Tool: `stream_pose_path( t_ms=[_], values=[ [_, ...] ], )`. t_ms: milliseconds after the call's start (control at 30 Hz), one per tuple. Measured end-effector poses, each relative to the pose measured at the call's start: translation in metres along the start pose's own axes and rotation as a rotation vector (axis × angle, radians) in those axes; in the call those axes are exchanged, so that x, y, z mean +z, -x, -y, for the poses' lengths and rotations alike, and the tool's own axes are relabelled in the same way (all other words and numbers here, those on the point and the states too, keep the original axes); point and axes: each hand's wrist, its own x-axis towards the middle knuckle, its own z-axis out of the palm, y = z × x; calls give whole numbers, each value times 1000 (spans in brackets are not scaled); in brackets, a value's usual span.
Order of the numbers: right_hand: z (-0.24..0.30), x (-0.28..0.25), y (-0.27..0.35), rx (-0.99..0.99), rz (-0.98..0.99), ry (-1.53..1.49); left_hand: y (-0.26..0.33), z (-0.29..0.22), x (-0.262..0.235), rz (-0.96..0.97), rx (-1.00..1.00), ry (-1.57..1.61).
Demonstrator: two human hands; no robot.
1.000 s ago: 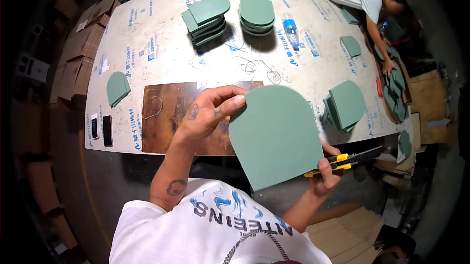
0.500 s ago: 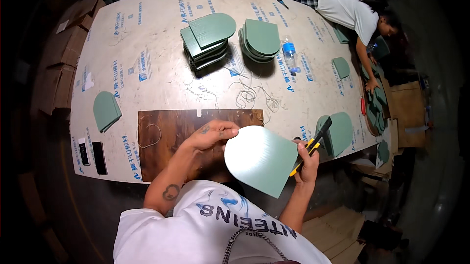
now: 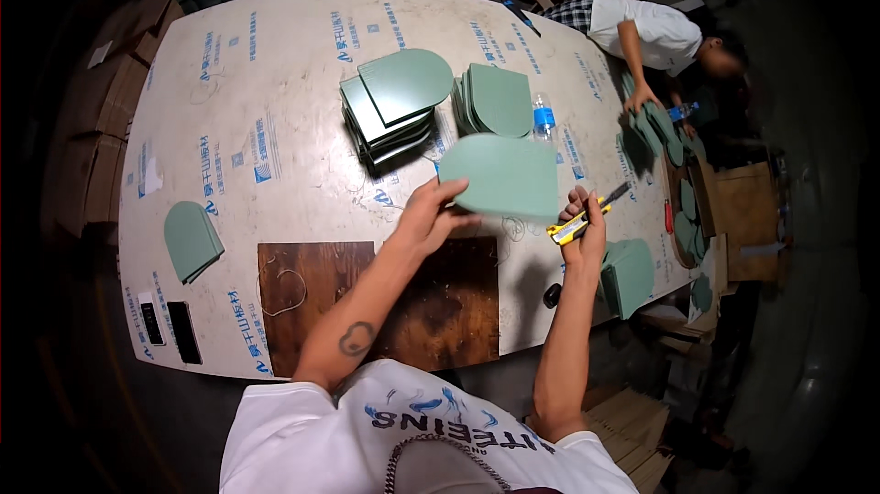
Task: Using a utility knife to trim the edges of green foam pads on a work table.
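Note:
A green panel with one rounded end [image 3: 500,175] is raised over the table, a little blurred. My left hand [image 3: 433,214] is closed on its left end, thumb on top. My right hand [image 3: 587,230] is wrapped round a yellow and black utility knife [image 3: 570,232], just beside the panel's right edge; whether its fingertips touch the panel I cannot tell. Behind the held panel stand two stacks of similar panels: a taller one [image 3: 408,82] to the left and another [image 3: 500,95], partly covered by it. Below my forearms lies a dark brown wooden board [image 3: 449,311].
A water bottle [image 3: 544,118] stands by the right stack. More panels lie at the left [image 3: 191,242] and near right [image 3: 628,276]. Two phones [image 3: 183,331] rest at the left edge. At the far right a co-worker's hand [image 3: 642,98] handles green panels [image 3: 658,132].
Both my hands have moved away from my body, carrying the panel up toward the stacks. The knife has come away from the panel's edge. The co-worker has lifted some panels.

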Motion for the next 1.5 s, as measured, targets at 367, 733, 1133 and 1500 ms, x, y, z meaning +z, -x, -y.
stream_pose_path(
  t_ms=[367,733,1133,1500],
  values=[
    [-104,-102,96,196,-292,220,-210,44,39,-183,272,225],
    [-91,-132,147,153,-361,396,-155,-8,28,92,6,-847],
    [-139,-192,221,249,-446,416,-277,-200,-13,222,24,-2222],
    [-149,-241,259,212,-499,297,-170,-223,38,234,452,-1708]
  ],
)
